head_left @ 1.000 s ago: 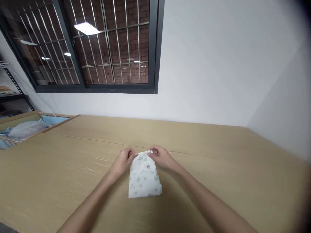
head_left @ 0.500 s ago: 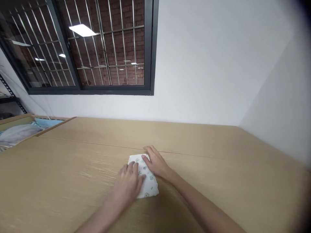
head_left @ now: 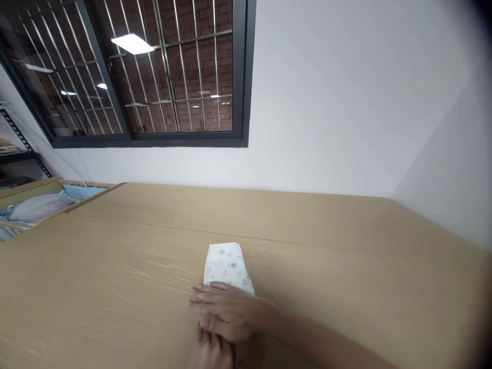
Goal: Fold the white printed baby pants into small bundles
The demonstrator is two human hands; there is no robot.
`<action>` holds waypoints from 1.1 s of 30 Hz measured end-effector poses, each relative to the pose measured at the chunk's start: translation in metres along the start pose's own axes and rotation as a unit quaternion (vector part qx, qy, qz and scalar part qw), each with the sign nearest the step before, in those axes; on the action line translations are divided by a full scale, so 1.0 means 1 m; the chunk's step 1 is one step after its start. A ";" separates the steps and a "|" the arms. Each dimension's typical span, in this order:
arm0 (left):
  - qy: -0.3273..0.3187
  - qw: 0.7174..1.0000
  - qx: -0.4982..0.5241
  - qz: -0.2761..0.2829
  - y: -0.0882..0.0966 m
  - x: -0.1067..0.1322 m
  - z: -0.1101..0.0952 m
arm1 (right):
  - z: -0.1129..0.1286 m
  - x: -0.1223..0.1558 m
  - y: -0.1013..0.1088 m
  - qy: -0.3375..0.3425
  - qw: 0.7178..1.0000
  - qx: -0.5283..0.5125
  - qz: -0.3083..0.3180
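Note:
A folded white cloth [head_left: 229, 264] with small green and pink prints lies flat on the wooden tabletop, straight ahead of me. Across its near part my right hand [head_left: 228, 307] lies flat, fingers stretched to the left and blurred a little by motion. That hand hides the cloth's near edge. Just below it, at the bottom of the view, my left hand [head_left: 215, 351] has its fingers curled down. Its fingertips are partly hidden by the right thumb, and what they hold, if anything, cannot be made out.
The light wooden tabletop [head_left: 115, 287] has a seam running across it. At the far left stands an open wooden bin [head_left: 88, 201] with pale blue and white fabric [head_left: 40, 207] inside. Behind are a white wall [head_left: 326, 102] and a barred window [head_left: 184, 66].
Both hands have drawn back toward me from the cloth's middle and far edge. The right hand now lies across the near part, and the left has dropped below it. More of the cloth's printed face shows.

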State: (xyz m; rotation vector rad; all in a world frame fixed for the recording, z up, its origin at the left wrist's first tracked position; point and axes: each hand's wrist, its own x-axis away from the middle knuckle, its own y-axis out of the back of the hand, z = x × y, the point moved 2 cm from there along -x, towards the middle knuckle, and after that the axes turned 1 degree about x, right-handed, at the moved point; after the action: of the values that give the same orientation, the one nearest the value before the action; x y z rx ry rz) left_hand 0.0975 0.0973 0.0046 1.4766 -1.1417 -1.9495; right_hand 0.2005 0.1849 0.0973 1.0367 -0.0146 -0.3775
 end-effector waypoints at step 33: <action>-0.124 0.988 0.094 -0.009 0.055 -0.044 0.058 | -0.065 0.048 0.054 -0.132 0.973 0.018 -0.189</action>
State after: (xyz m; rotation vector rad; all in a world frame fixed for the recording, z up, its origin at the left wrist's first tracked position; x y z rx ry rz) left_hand 0.0514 0.1195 0.0800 1.3641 -1.4594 -2.1325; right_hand 0.2738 0.2486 0.1016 1.0184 -0.0639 -0.8633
